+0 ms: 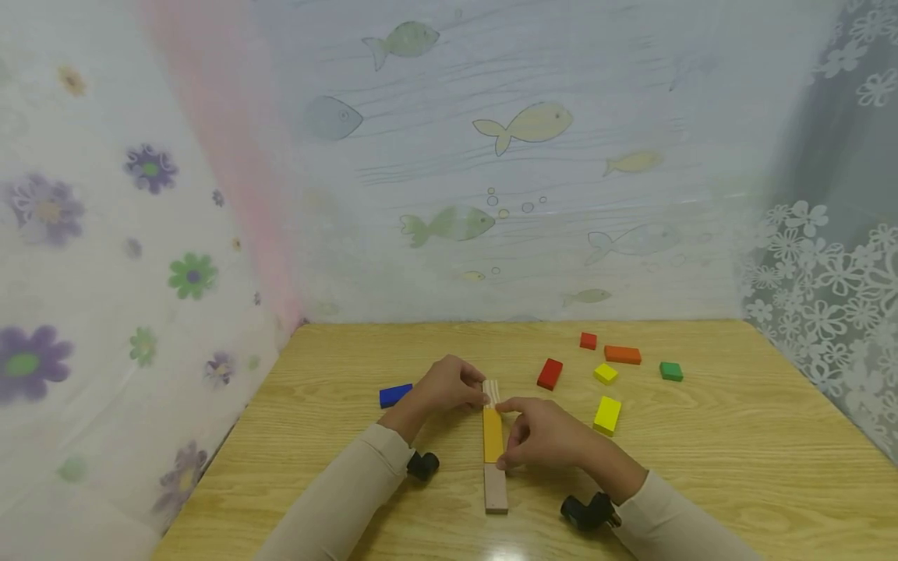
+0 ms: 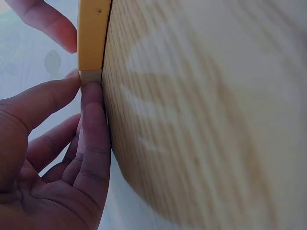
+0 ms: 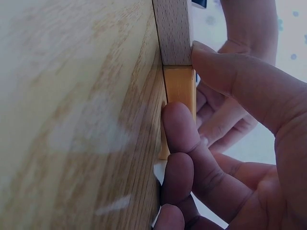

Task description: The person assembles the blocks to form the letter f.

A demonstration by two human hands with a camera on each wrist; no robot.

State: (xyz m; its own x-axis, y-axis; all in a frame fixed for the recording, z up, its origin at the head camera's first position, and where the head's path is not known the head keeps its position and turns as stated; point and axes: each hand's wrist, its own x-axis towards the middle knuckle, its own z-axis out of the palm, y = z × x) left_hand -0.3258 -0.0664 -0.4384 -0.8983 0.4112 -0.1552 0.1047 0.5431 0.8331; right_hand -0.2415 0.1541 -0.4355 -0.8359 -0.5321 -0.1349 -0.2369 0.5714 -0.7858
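A row of blocks lies end to end on the table: a grey-brown wooden block [image 1: 495, 489] nearest, an orange-yellow block [image 1: 493, 436] in the middle, a pale striped wooden block [image 1: 490, 391] farthest. At the far end, my left hand [image 1: 449, 386] pinches the pale block between thumb and fingers, which partly cover it. From the right side, my right hand [image 1: 550, 435] holds the orange-yellow block. Its thumb [image 3: 225, 69] touches near the joint with the grey-brown block, a fingertip [image 3: 180, 122] touches the block's side, and the index finger reaches the joint with the pale block.
Behind the left wrist lies a blue block [image 1: 394, 396]. Right of the row are a dark red block [image 1: 550, 374], a yellow block [image 1: 606, 415], a small yellow one [image 1: 606, 374], a small red one [image 1: 588, 340], an orange-red one [image 1: 622, 354] and a green one [image 1: 670, 372].
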